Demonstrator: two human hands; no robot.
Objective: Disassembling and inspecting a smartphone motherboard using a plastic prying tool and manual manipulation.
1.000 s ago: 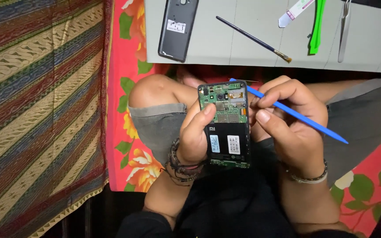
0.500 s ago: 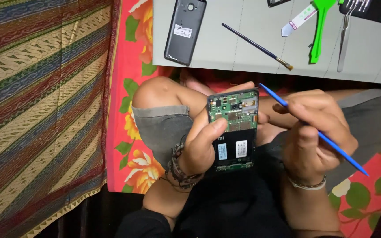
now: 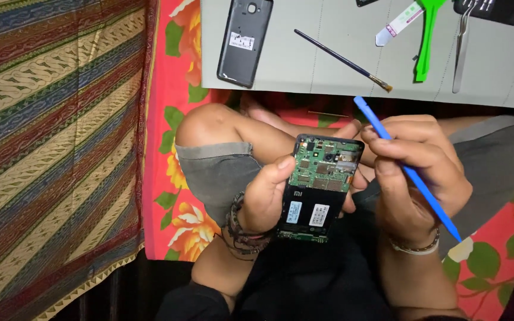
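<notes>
Over the lap: the person is sitting cross-legged and working with both hands above the knees.
Left hand: the left hand (image 3: pixel 269 199) is clamping the opened phone (image 3: pixel 319 187) by its edges, thumb lying along the left side, and is keeping it face-down and tilted toward the camera.
Right hand: the right hand (image 3: pixel 414 175) is pinching a blue plastic pry tool (image 3: pixel 408 169) between thumb and fingers; the tool's upper tip is pointing up and away from the phone, not touching the board.
Phone: it is sitting between the two hands, well below the grey mat; its green circuit board (image 3: pixel 323 169) is lying bare at the top and the black battery (image 3: pixel 306 211) with two small labels is filling the lower part.
Already done, judging by the layout: the back cover (image 3: pixel 244 40) is lying off the phone, inside up, at the left end of the mat (image 3: pixel 328 74) on the worktop.
Left to do, as a judgement: the board and battery are both sitting in the frame, so the inner parts appear not yet lifted out; whether any screws or connectors are loose cannot be told.
Tools lying idle: a thin brush (image 3: pixel 343 60), a green pry tool (image 3: pixel 427 38) and metal tweezers (image 3: pixel 459 53) are resting on the mat.
Surroundings: a red floral cloth (image 3: pixel 176 119) is spreading under the legs, with a striped woven fabric (image 3: pixel 49 154) to the left.
</notes>
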